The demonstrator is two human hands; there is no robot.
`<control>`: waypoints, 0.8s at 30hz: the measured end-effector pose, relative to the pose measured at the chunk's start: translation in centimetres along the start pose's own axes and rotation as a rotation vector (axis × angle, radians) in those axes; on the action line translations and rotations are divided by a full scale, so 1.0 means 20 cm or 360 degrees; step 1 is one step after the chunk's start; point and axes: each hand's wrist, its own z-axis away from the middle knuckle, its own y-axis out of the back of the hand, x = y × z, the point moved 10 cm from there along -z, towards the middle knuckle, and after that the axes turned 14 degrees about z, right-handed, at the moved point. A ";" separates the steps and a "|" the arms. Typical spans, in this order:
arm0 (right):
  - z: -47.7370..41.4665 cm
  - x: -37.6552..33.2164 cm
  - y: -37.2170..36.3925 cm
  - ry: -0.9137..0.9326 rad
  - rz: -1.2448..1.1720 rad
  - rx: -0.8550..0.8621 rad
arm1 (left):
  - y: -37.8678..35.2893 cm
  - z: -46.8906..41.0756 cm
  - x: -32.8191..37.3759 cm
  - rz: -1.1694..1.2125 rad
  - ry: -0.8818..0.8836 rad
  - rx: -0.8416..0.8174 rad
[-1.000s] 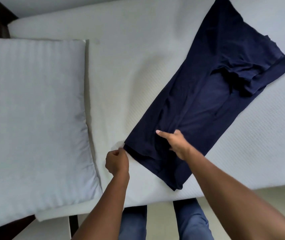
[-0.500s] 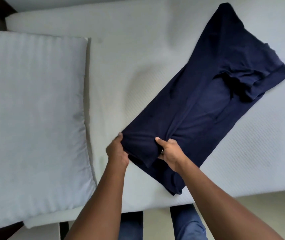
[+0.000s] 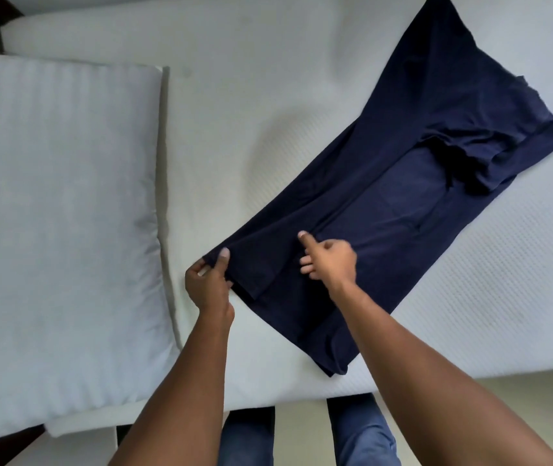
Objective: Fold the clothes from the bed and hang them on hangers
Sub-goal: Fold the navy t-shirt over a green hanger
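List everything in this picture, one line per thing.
Garment: one, navy blue, folded lengthwise into a long strip, lying diagonally on the mattress.
Mattress: one, white, under the garment and pillow.
Pillow: one, white with faint stripes, left side of the mattress.
Floor: pale, lower right beyond the mattress edge.
Legs: two, in blue jeans, bottom centre.
Left hand: pinching the garment's near left corner.
Right hand: on the garment, index finger extended.
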 end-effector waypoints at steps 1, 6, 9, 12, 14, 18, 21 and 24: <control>-0.03 -0.04 0.08 0.0049 0.0059 0.0145 | 0.00 0.00 0.00 -0.0054 -0.0018 0.0004; -0.12 -0.16 0.22 0.0208 0.0132 0.0057 | 0.07 -0.07 0.07 -0.0037 -0.0131 0.0268; -0.16 -0.14 0.29 0.0165 0.0162 -0.0038 | 0.02 -0.04 0.13 -0.0341 -0.0133 0.0345; -0.23 -0.12 0.52 0.0066 -0.0046 0.0094 | -0.15 0.15 0.26 -0.1034 -0.0441 0.0458; -0.28 -0.18 0.78 0.0122 -0.0022 0.0361 | -0.42 0.31 0.31 -0.1302 -0.0937 0.0202; -0.34 -0.37 1.35 0.0334 0.0497 0.0934 | -1.07 0.65 0.13 -0.1486 -0.1583 -0.0760; -0.49 -0.49 1.62 0.0517 0.0992 0.1039 | -1.48 0.77 0.02 -0.1580 -0.1676 -0.1139; -0.64 -0.56 1.64 0.0702 0.1749 0.0932 | -1.86 0.75 -0.01 -0.1696 -0.1656 -0.1241</control>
